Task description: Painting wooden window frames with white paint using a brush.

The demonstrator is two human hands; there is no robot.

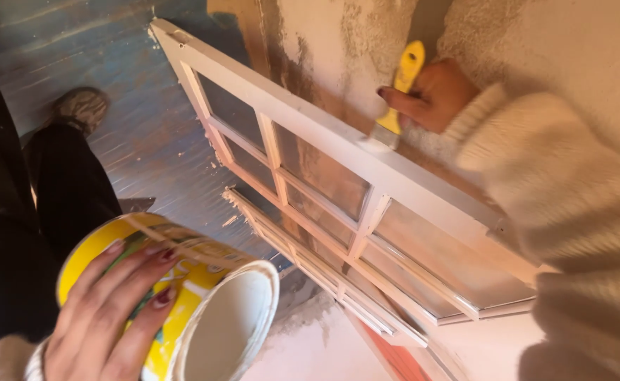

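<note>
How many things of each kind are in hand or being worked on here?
Yellow-handled paintbrush, in right hand: 1
Yellow round paint tin, in left hand: 1
White wooden glazed window frames: 2
Total: 4

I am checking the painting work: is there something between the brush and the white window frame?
Nothing visible stands between them. The right hand holds the yellow-handled brush, and its bristles lie directly on the top edge of the window frame. The left hand holds the paint can lower down, away from the brush.
</note>
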